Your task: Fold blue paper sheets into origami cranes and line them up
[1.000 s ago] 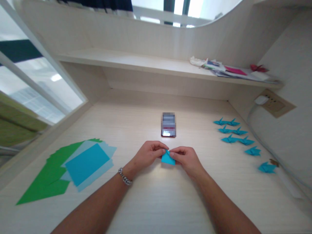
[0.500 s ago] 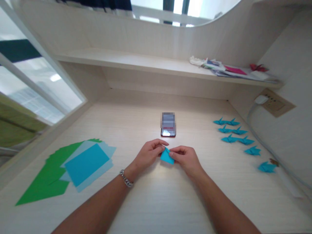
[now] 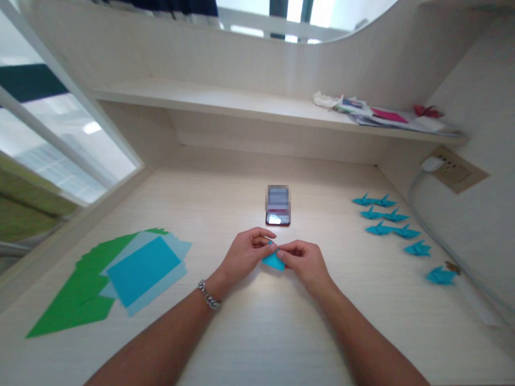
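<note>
A small folded piece of blue origami paper [image 3: 274,262] is pinched between my two hands at the middle of the desk. My left hand [image 3: 249,250] grips its upper left part, thumb on top, with a chain bracelet on the wrist. On the paper's right side, my right hand [image 3: 302,255] pinches the edge between thumb and fingers. The fingertips of both hands nearly meet and cover the paper's top. Just beyond the hands lies a phone [image 3: 278,206] with a blurred screen.
Blue sheets [image 3: 144,272] lie over green sheets [image 3: 70,303] on the left. Several folded blue paper cranes [image 3: 392,231] stand in rows at right, beside a cable [image 3: 428,225] running from a wall socket [image 3: 454,169]. A shelf [image 3: 225,104] with papers crosses the back.
My left thumb has slid right and down over the paper's top, closer to my right fingertips. The paper has shifted slightly left, and less of it shows.
</note>
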The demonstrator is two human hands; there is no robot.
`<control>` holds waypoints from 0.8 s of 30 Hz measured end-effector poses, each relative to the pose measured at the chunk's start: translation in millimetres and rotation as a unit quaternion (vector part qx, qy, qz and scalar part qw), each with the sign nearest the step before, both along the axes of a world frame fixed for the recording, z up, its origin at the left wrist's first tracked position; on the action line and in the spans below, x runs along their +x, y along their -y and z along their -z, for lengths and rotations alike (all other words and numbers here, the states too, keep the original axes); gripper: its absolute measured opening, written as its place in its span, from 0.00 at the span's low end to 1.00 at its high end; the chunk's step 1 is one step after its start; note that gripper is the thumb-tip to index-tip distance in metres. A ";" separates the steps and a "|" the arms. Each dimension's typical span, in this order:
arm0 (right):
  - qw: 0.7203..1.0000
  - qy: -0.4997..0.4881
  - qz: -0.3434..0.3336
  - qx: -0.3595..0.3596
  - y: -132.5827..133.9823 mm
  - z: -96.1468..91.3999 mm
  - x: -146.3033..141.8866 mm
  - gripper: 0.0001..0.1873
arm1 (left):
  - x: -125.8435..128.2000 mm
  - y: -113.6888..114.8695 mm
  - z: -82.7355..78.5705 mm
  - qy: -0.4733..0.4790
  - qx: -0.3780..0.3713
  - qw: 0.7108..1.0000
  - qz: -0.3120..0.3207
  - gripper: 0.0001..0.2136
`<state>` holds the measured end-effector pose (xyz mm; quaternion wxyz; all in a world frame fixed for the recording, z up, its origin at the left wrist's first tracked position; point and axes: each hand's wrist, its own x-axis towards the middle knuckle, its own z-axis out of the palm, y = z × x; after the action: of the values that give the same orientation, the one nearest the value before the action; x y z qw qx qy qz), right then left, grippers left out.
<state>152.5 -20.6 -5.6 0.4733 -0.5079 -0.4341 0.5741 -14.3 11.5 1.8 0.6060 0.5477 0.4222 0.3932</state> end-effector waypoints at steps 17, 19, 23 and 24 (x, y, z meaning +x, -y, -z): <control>0.995 -0.082 0.005 -0.062 -0.9 2.4 -0.8 0.13 | 0.5 -0.3 1.1 -0.029 0.041 0.999 -0.006 0.10; 0.996 -0.073 0.001 -0.055 -1.5 3.9 -0.5 0.14 | 0.7 -0.2 1.0 -0.029 0.041 0.999 -0.007 0.10; 0.997 -0.065 -0.003 -0.040 -2.3 5.6 0.1 0.13 | 1.3 0.5 -0.8 -0.029 0.042 0.999 -0.010 0.09; 0.997 -0.064 -0.001 -0.037 -2.3 5.7 0.2 0.13 | 1.4 0.7 -1.4 -0.029 0.041 0.999 -0.011 0.09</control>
<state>152.6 -18.3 -11.3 0.4800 -0.4869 -0.3823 0.6216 -12.9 10.8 3.2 0.5661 0.5783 0.4297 0.4006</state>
